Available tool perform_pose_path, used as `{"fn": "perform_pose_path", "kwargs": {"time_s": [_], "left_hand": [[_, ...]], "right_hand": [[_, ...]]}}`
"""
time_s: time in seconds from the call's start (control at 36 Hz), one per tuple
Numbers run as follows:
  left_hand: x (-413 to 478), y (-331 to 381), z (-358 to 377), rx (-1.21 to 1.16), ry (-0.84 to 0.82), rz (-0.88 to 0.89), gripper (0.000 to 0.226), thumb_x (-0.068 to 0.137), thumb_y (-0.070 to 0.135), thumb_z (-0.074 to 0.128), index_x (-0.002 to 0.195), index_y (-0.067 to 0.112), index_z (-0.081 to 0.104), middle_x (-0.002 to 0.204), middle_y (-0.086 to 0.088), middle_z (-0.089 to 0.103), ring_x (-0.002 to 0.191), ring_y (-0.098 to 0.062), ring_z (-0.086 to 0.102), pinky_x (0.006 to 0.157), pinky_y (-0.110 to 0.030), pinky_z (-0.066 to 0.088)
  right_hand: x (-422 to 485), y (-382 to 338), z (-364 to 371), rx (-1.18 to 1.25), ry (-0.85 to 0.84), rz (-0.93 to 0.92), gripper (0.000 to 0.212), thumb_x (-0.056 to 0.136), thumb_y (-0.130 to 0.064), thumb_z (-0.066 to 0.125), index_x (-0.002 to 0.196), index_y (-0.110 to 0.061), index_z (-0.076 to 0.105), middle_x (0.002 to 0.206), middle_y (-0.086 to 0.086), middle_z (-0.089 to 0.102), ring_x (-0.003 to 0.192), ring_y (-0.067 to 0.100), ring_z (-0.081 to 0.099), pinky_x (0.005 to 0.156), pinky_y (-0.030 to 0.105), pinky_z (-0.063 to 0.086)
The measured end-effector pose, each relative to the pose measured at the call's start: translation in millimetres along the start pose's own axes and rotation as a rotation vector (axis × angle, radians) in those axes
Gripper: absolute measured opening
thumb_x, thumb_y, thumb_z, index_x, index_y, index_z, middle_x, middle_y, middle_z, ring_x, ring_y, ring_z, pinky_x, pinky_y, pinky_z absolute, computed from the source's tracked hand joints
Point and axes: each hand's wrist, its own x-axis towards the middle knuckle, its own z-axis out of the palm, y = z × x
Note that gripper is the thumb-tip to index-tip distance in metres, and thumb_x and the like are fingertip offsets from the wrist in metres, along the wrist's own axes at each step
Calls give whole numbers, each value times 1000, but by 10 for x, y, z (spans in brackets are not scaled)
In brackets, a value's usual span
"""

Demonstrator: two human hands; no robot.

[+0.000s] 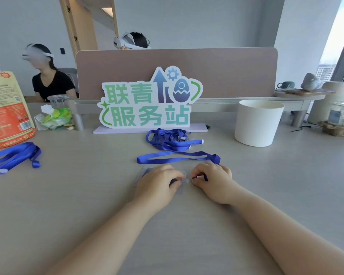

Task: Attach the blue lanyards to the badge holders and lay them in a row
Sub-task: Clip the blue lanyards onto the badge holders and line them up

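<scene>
Left hand (pixel 159 184) curled on a clear badge holder (pixel 142 172) flat on the table (pixel 87 195), right hand (pixel 213 180) pinching the clip end of a blue lanyard (pixel 177 157) looped just beyond, more lanyards (pixel 170 140) piled behind, by a standing sign (pixel 147 102)

In the middle of the frame, the left hand (pixel 159 182) holds a clear badge holder (pixel 143 171) and the right hand (pixel 213 179) pinches the end of a blue lanyard (pixel 173 158) — its loop lies just above. A pile of lanyards (pixel 170 140) sits higher up, another bunch (pixel 12 155) at the left edge.

Soft daylight, right; bowed, blurry edges
</scene>
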Motion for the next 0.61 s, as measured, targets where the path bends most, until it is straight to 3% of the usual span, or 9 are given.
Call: {"fn": "perform_pose_path", "kwargs": {"time_s": [0.08, 0.25, 0.61], "left_hand": [[-22, 6, -4, -5, 20, -7, 20, 91, 29, 57, 105, 35, 69, 103, 17, 59, 96, -2, 53, 75, -26, 45], [-43, 65, -18, 76, 50, -4, 15, 88, 36, 57, 81, 28, 67, 92, 11, 57, 82, -3, 49, 67, -32, 47], [-18, 145, 2, 163, 92, -56, 14, 84, 32, 54, 78, 24, 64, 89, 6, 57, 72, -8, 48, 59, -26, 38]], "right_hand": [[-4, -9, 12, 72, 13, -9, 19, 88, -25, 56, 76, -40, 52, 94, -12, 55, 78, 3, 43, 97, 29, 27], [-28, -30, 16, 95, 0, -11, 22, 87, -25, 57, 74, -42, 53, 86, -13, 52, 74, -1, 44, 96, 28, 28], [-33, -44, 17, 93, 13, 6, 13, 88, -27, 57, 79, -37, 58, 90, -14, 57, 84, 5, 47, 94, 27, 24]]}}
